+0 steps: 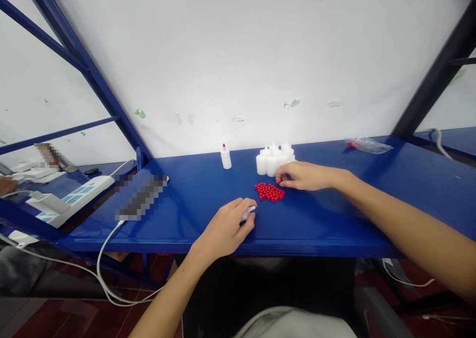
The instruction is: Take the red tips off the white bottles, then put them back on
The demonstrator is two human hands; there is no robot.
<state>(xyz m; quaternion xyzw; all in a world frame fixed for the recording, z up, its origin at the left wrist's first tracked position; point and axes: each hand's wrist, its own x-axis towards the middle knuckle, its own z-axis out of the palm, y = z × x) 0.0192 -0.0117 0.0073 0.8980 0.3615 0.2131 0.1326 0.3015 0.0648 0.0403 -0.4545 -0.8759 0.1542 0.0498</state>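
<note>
My left hand [232,224] is closed around a small white bottle [248,213] near the table's front edge; the fingers cover most of it. With fingers pinched, my right hand [299,175] has a small red cap [278,182] at its fingertips. Just in front of those fingers lies a loose spread of several red caps [269,192]. Behind my right hand stands a cluster of white squeeze bottles [272,162] with pointed tips, partly hidden by it. One white bottle [226,158] with a red cap on its tip stands apart to the left.
The blue table [316,224] meets a white wall. A plastic bag [368,144] with something red in it lies at the back right. To the left is a pixelated dark device [143,199] with a white cable [99,258]. Farther left are a power strip [80,197] and another person's hand [8,185].
</note>
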